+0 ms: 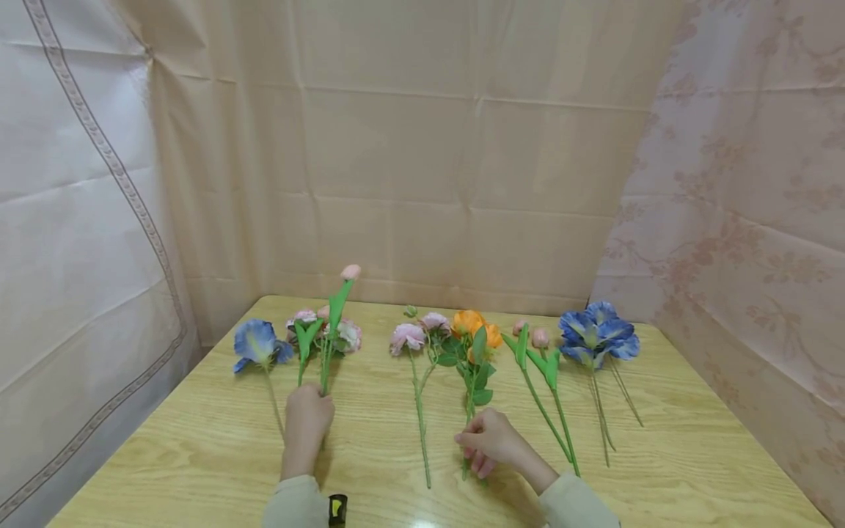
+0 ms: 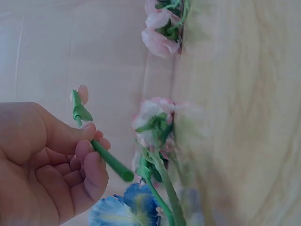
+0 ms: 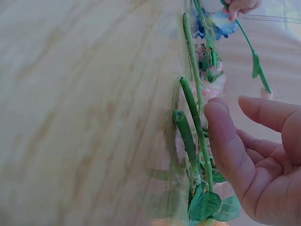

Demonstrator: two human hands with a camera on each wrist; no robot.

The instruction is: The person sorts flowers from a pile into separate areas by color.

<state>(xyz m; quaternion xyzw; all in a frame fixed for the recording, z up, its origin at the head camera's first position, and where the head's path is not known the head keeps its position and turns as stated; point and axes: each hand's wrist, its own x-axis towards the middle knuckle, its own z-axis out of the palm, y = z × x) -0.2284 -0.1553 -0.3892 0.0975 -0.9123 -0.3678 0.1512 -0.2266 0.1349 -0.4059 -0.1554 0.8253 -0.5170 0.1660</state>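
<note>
My left hand (image 1: pixel 314 402) grips the green stem of a pink tulip (image 1: pixel 339 302) and holds it up off the wooden table (image 1: pixel 667 455), bud upward. The left wrist view shows the fingers (image 2: pixel 87 157) curled round that tulip stem (image 2: pixel 109 160). My right hand (image 1: pixel 475 446) rests on the lower stem of an orange flower (image 1: pixel 470 323) lying on the table. Seen from the right wrist, the right hand (image 3: pixel 229 141) is relaxed, and one finger touches the orange flower's thin stem (image 3: pixel 201 136).
More artificial flowers lie in a row: a blue one (image 1: pixel 256 342), pink roses (image 1: pixel 348 336), a pink sprig (image 1: pixel 408 337), two tulips (image 1: pixel 532 343) and blue blooms (image 1: pixel 597 334). Cloth curtains (image 1: pixel 462 147) wall in the table.
</note>
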